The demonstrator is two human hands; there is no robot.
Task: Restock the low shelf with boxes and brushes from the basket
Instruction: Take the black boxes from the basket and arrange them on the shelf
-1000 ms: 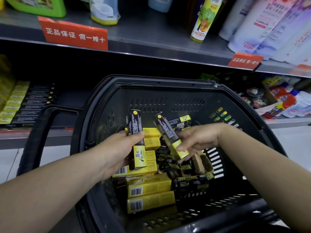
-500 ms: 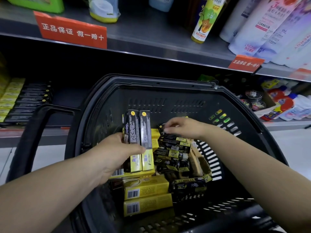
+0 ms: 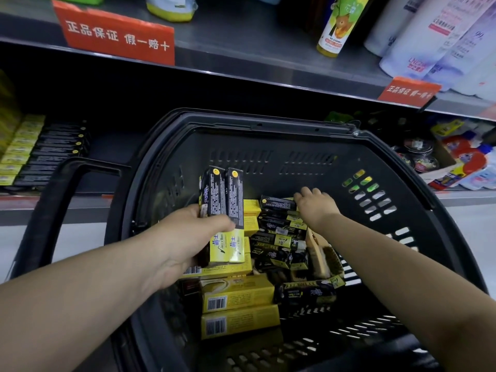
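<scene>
1. grips two narrow black-and-yellow cardboard boxes point(image 3: 222, 210) in the left hand point(image 3: 188, 240), upright and side by side, thumb across their fronts, over the left part of the load.
2. reaches the right hand point(image 3: 316, 206) far into the dark grey plastic shopping basket point(image 3: 268, 146), fingers bent down onto the right end of a small black cardboard box point(image 3: 277, 203) lying flat on top of the pile; cannot tell whether pinched or only touched.
3. in the basket, below both hands: a loose heap of more black-and-yellow boxes, with long yellow cardboard boxes point(image 3: 239, 294) stacked at the near side, barcodes facing up.
4. just right of the heap, against the slotted wall: a pale wooden brush point(image 3: 320, 253), tilted on its side.
5. at far left, behind the black basket handle point(image 3: 51, 210): the low shelf point(image 3: 88, 208), carrying neat rows of yellow and black boxes point(image 3: 40, 154).
6. above: a grey metal upper shelf point(image 3: 241, 44) with red paper signs point(image 3: 115, 36) on its edge, a yellow bottle point(image 3: 336, 25) and pale bottles standing on it.
</scene>
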